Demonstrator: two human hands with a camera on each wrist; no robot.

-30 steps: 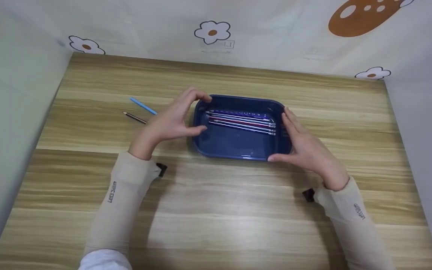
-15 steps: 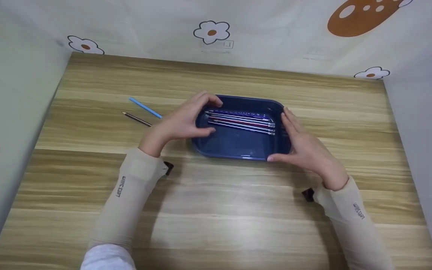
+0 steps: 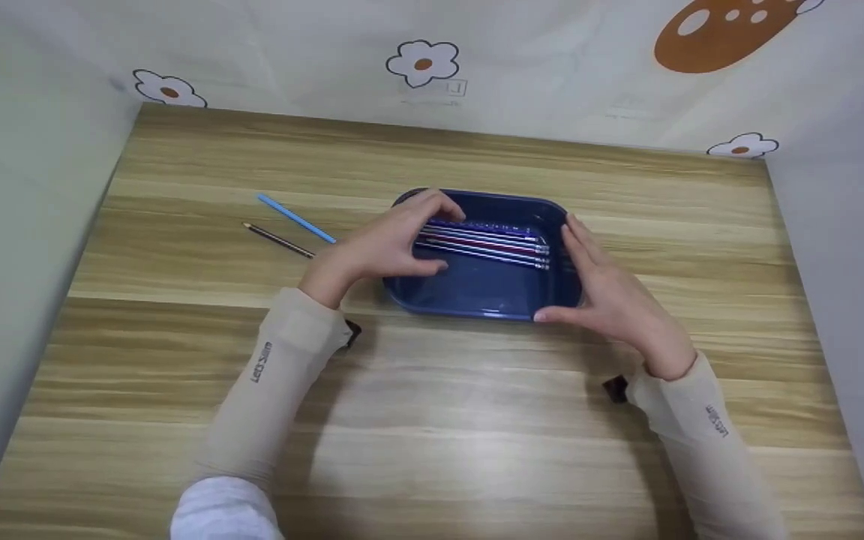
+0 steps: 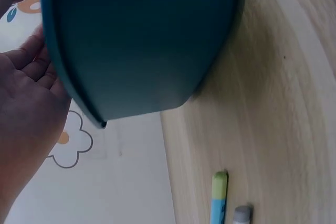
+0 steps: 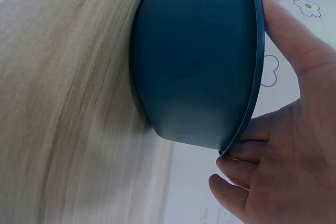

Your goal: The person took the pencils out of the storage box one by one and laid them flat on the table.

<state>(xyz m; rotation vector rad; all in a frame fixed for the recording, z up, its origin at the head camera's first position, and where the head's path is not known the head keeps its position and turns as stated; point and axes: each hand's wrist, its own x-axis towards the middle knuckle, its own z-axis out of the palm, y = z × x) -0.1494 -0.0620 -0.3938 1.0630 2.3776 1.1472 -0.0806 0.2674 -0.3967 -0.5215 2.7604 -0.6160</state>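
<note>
Head view had both hands on the blue tray point(image 3: 477, 300) – left hand point(image 3: 379, 251) curled over its rim, right hand point(image 3: 604, 289) flat against the side; lifting probably needed firmer grips.

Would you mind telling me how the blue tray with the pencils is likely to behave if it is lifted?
The blue tray looks like rigid, glossy plastic, so probably stiff, light and a bit slippery. The pencils lie loose inside and would likely roll if it tilts. Its raised rim should keep them in.
</note>
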